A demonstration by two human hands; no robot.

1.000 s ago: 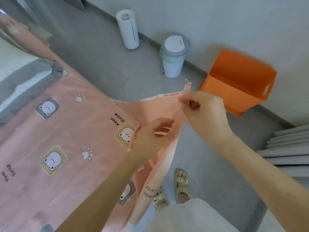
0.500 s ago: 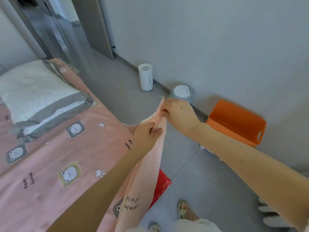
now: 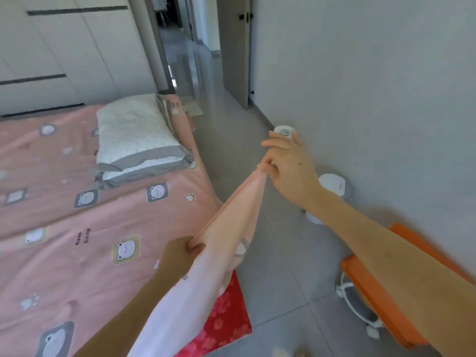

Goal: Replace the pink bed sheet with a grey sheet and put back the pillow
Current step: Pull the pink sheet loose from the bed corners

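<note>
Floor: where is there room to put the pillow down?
The floor between the pink sheet and the wall, toward the doorway, is bare. Along the wall it is crowded: white bin, orange box. The sheet before the pillow is free too.

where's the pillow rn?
Head view, upper left of centre: the white pillow with grey trim lies on the pink bear-print bed sheet, at the bed's far end by its right edge, near the doorway.

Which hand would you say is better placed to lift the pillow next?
Probably the left hand: it grips the pink sheet on the pillow side, while the right hand pinches it out over the floor.
</note>
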